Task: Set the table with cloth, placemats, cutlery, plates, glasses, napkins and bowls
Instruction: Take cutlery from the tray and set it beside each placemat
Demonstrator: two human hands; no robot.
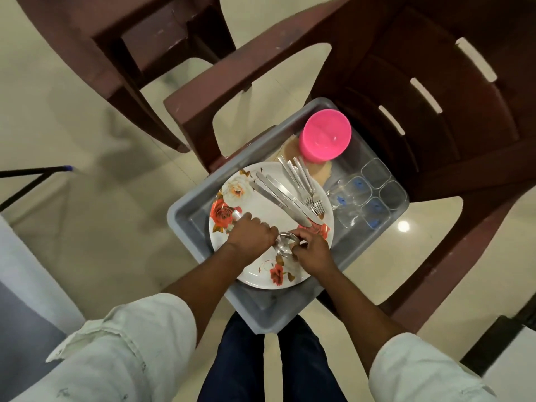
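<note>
Both hands over the near rim of the floral plate (269, 198) in the grey tub (185, 210). Left hand (251, 233) curled round spoon handles, right hand (311, 249) pinching the spoon bowls (284, 245). Long axis left-right, between the fingers. Knives (278, 197), forks (301, 181) farther.

Below me spreads a glossy cream tile floor (72, 221). A dark brown plastic chair (435, 117) with a slotted back stands on it; a second brown chair (121, 44) sits just beyond. A bright light reflection (403, 226) glints beside the first chair's seat.
</note>
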